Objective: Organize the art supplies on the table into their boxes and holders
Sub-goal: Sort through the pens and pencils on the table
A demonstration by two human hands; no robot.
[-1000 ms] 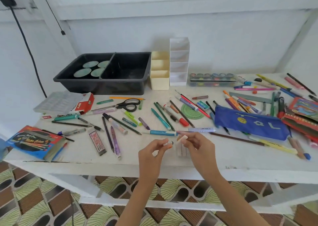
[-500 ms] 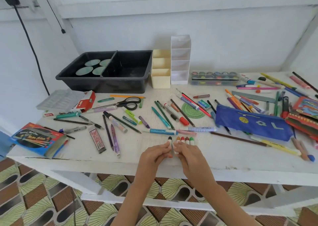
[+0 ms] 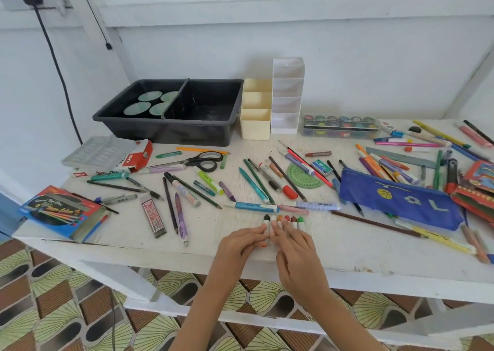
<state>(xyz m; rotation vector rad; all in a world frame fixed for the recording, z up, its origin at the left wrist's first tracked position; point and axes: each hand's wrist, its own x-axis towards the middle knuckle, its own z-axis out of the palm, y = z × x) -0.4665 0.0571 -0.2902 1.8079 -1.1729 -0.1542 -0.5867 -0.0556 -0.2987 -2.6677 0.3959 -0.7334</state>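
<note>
my left hand [image 3: 242, 243] and right hand [image 3: 296, 249] press straight fingers [image 3: 288, 230] on the crayons [image 3: 293, 221] at the front of the bench [image 3: 347, 251], pushing them close so they line up for a box.

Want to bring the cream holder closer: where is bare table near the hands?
Bare patch along the front edge between the purple pen and the left hand. A wider one right of the right hand, bordered by the brown pencil and the table edge. Crowded: the pen band behind the crayons and everything around the blue pencil case.
</note>
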